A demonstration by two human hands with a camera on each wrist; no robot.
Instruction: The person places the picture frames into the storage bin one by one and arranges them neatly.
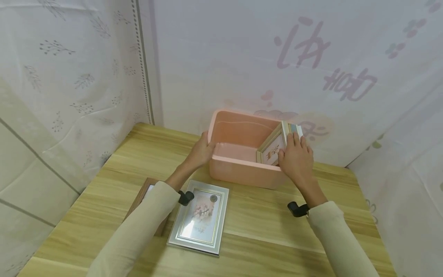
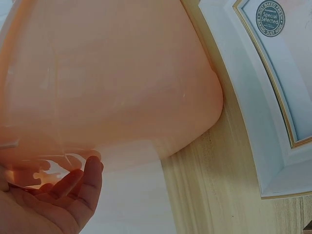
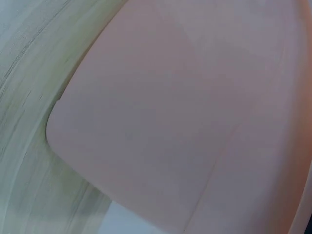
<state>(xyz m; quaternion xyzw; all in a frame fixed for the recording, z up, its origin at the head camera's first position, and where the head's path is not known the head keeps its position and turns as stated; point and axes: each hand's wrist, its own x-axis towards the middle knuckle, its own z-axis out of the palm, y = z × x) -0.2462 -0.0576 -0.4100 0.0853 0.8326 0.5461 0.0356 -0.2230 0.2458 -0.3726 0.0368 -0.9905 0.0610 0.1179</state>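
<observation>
A pink plastic bin (image 1: 242, 174) stands at the back of the wooden table. My left hand (image 1: 201, 151) grips its left end at the rim; in the left wrist view the curled fingers (image 2: 90, 187) are at the cut-out handle. Inside the bin's right end, a cream picture frame (image 1: 270, 148) leans at a slant, its small floral print facing left. Behind it shows the edge of another frame with blue and gold (image 1: 293, 128). My right hand (image 1: 298, 157) holds the frames' upper edge, thumb on the near side and fingers over the top. The right wrist view shows only the bin's wall (image 3: 161, 107).
A silver-white picture frame (image 1: 173, 240) with a blossom print lies flat in front of the bin. Left of it, partly under my left forearm, lies a brown wooden frame (image 1: 142, 192). Patterned cloth (image 1: 214, 57) hangs behind the table (image 1: 277, 238).
</observation>
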